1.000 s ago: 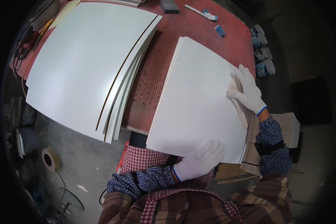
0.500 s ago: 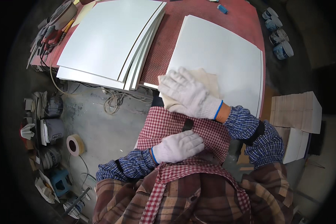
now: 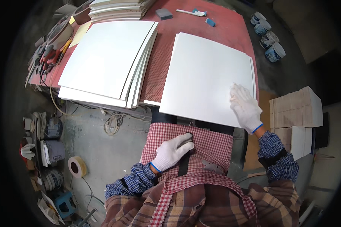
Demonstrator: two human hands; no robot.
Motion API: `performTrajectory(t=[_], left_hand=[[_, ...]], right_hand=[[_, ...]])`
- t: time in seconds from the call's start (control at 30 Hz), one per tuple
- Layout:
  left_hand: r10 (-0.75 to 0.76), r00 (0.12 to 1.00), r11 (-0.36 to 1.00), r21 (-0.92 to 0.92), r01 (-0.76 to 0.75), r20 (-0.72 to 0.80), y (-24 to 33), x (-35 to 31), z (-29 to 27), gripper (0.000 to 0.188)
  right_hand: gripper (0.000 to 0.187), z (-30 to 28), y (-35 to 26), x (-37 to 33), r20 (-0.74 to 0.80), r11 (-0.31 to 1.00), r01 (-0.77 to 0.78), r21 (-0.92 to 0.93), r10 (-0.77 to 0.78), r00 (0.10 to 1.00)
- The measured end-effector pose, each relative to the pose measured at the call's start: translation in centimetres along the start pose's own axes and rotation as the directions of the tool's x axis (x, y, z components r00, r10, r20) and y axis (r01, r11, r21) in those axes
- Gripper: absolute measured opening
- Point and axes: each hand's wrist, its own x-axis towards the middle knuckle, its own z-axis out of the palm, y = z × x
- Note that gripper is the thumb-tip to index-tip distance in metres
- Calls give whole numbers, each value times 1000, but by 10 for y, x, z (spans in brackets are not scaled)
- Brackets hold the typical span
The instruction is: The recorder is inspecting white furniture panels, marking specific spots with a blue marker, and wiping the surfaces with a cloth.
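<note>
My right hand [image 3: 246, 109], in a white knit glove with a blue cuff edge, rests on the near right part of a smooth white panel [image 3: 204, 75]. A bit of cream cloth [image 3: 233, 97] shows at its fingers; the rest is hidden under the glove. My left hand [image 3: 172, 153], gloved alike, is over my red checked apron [image 3: 212, 140], fingers stretched with a gap between them. It is by a dark strap [image 3: 183, 165] and seems to hold nothing. Left of the panel lies a stack of similar white panels [image 3: 106, 56].
The panels lie on a red table [image 3: 231, 34]. A blue block [image 3: 210, 22], a grey block [image 3: 163, 14] and another board stack [image 3: 117, 10] are farther back. Tools and tape crowd the left. Tubs [image 3: 275, 52] and stacked cartons [image 3: 295, 108] stand right; a tape roll [image 3: 77, 167] is on the floor.
My right hand has swept right across the panel from its near left corner, and the spread cloth is now mostly out of sight beneath it. My left hand has shifted slightly left.
</note>
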Motion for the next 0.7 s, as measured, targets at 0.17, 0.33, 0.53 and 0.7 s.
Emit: performTrajectory(t=[0.17,0.33,0.53,0.7], left_hand=[[-406,880,571,-684,454,246,6,57,-12,55],[-400,865,446,-760,472,303,-3,79,-8,54],[-408,877,472,-764,441,254,0,77,-4,56],[-488,844,437,-775,457,223,8,74,-5,57]], right_hand=[[67,24,-77,74,128,963,270,7,-268,955],[67,57,-98,174,-5,896,419,150,-423,906],[54,59,-30,262,-172,980,191,58,-179,969],[30,36,74,223,-235,937,-136,-323,60,970]])
